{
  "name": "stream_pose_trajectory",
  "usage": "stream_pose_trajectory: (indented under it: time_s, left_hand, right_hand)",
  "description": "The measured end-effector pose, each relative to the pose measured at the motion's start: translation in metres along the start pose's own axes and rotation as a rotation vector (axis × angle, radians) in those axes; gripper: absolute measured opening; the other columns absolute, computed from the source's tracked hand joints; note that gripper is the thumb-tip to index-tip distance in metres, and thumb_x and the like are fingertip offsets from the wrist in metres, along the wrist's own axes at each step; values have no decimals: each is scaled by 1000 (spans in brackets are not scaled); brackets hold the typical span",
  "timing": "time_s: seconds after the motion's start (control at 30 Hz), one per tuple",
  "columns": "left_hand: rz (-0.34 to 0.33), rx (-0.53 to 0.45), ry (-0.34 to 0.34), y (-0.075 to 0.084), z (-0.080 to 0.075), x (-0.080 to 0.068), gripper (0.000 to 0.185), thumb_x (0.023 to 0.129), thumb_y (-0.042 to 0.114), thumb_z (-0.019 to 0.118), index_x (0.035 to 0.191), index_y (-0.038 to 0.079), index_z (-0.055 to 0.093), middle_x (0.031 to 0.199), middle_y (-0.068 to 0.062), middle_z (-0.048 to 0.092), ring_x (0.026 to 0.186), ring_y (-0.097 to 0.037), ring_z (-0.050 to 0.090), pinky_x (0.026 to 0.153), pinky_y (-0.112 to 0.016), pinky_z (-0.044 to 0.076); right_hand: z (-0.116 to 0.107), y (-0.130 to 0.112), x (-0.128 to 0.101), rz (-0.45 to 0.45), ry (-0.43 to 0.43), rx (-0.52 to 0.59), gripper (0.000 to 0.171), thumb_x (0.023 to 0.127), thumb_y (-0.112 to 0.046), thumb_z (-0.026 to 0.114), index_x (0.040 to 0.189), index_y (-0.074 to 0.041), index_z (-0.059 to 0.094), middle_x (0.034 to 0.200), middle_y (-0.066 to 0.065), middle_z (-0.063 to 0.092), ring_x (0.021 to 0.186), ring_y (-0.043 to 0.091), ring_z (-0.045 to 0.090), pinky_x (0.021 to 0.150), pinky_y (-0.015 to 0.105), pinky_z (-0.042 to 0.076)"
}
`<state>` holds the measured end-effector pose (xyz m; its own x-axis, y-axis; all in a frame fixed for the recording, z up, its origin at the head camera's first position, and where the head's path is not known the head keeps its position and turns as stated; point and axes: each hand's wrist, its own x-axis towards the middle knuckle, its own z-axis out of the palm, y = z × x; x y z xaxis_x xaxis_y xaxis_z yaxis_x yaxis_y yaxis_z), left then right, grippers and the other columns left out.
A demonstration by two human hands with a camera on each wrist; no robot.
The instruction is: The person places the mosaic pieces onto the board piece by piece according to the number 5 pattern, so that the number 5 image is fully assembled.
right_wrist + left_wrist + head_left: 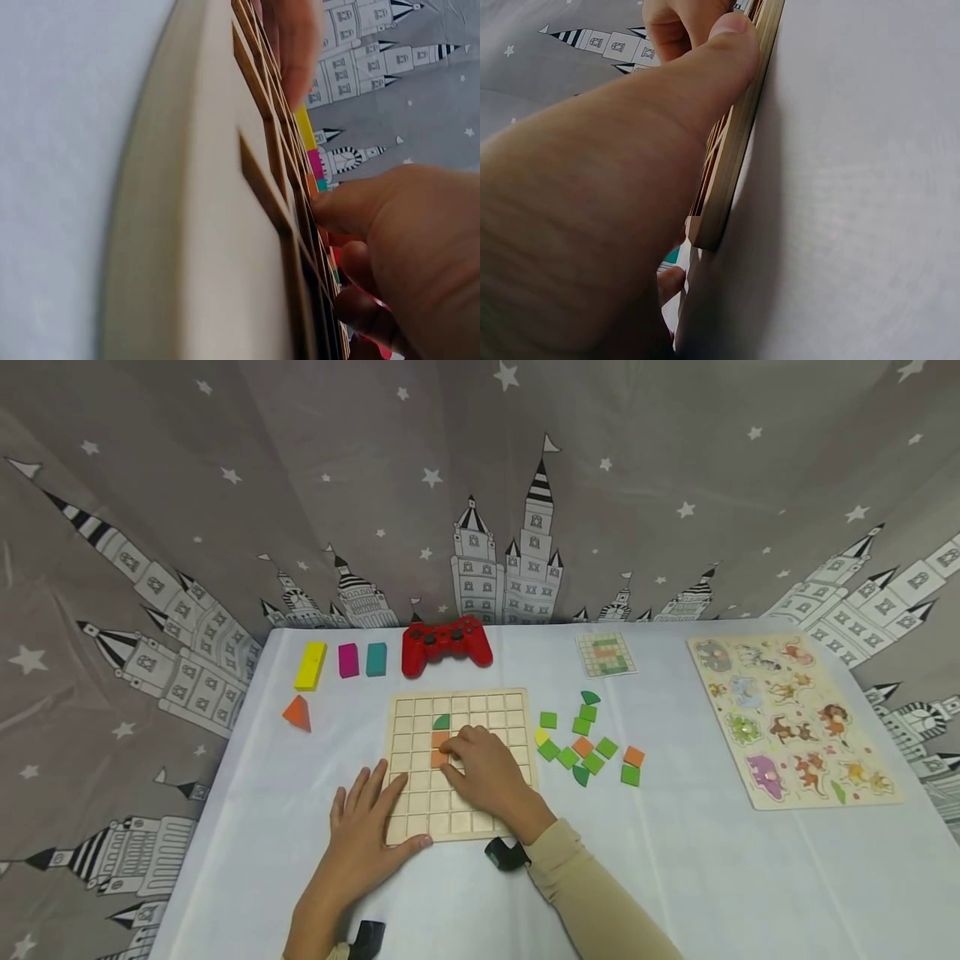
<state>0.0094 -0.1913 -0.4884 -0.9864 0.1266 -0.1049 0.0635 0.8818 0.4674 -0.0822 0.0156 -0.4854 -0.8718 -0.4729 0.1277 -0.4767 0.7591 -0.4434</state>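
Left hand [366, 832] spread flat at 7 o'clock steadies the grid board [459, 765]; my right hand [483, 767] grip pinches an orange tile [440, 757] into its cell.

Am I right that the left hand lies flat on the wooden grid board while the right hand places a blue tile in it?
Not quite: the tile under the right hand is orange, not blue, as the head view shows. The left hand does lie flat on the wooden grid board.
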Motion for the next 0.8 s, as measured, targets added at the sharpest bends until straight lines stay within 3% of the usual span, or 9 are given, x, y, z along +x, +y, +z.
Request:
stream_pose_trajectory:
  time_s: [0.27, 0.6, 0.8]
  left_hand:
    - [9, -1, 13, 0, 0, -1, 98, 77, 67, 76, 155, 18, 43, 169, -16, 22, 156, -43, 12, 120, -70, 5]
    - [10, 6, 19, 1, 0, -1, 97, 77, 66, 76, 155, 18, 43, 169, -17, 22, 156, -42, 13, 120, -69, 6]
    - [13, 5, 25, 1, 0, -1, 98, 78, 67, 75, 156, 17, 42, 169, -17, 22, 156, -42, 13, 120, -70, 7]
  right_hand:
    - [1, -5, -2, 24, 59, -49, 19, 95, -30, 70, 110, -20, 76, 92, -5, 65, 83, 12, 56, 75, 28, 48]
    - [-1, -5, -3, 75, 61, -80, 18, 95, -33, 71, 109, -25, 78, 84, -9, 61, 79, 10, 53, 70, 27, 42]
    - [-1, -2, -4, 84, 52, -66, 19, 96, -36, 70, 110, -25, 79, 82, -10, 62, 80, 10, 54, 74, 29, 45]
